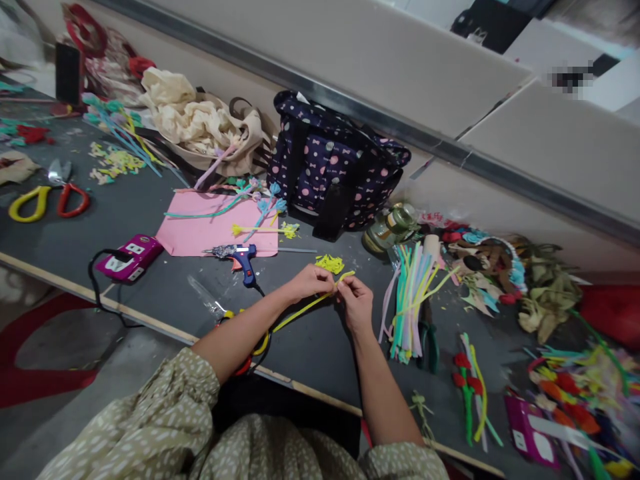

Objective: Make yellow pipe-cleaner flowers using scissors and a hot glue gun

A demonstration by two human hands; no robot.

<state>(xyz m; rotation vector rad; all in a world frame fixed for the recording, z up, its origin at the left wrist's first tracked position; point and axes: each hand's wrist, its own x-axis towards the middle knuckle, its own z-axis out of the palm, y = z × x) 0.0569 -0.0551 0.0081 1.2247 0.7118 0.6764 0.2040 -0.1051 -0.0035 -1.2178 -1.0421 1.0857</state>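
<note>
A yellow pipe cleaner (305,311) runs between my two hands above the dark table. My left hand (316,283) pinches it near its upper end, and the long tail slants down to the left. Close beside, my right hand (356,301) is closed on the same piece at its tip. Just beyond my fingers lies a small pile of yellow bent pieces (330,263). A blue glue gun (243,259) rests to the left, its nozzle over a pink sheet (200,220). Scissors with yellow and red handles (260,343) are partly hidden under my left forearm.
A bundle of pastel pipe cleaners (411,307) lies at right, near a green jar (390,230). A dark patterned bag (335,160) stands behind. A purple power strip (131,259) and larger scissors (60,180) sit at left. Red pipe-cleaner flowers (467,380) lie right.
</note>
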